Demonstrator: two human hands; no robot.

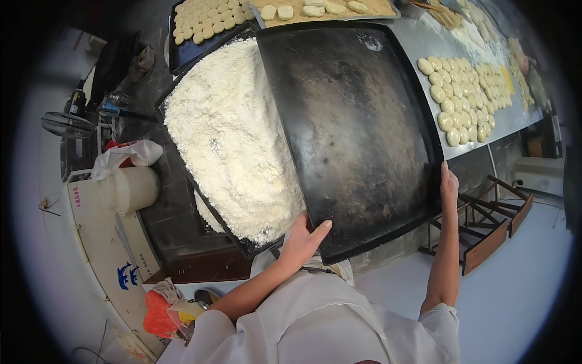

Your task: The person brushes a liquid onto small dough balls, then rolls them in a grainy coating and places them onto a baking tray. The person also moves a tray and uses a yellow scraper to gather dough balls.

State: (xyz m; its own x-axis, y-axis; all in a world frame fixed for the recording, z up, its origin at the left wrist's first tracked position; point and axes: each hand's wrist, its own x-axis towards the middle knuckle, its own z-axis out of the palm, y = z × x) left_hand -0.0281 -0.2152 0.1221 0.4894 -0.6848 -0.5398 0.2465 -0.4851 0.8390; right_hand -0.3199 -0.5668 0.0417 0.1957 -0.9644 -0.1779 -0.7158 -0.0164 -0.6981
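A dark metal baking tray (pixel 359 132), bare of food and worn brown on its surface, is held by both my hands. My left hand (pixel 305 239) grips its near left edge, thumb on top. My right hand (pixel 448 184) holds its right edge, with most fingers hidden. To the left, partly under this tray, another black tray (pixel 207 199) bears a broad heap of pale flour (pixel 227 141). Rows of round dough pieces (pixel 459 102) lie on the metal table (pixel 470 150) at the right.
Behind are a tray of small dough rounds (pixel 209 20) and a tray of golden crumbs with dough pieces (pixel 300 12). A white bucket (pixel 132 189) stands at the left, near a fan (pixel 68 123). Wooden stools (pixel 484 248) lie at the lower right. Another person's hand (pixel 523 52) is at the far right.
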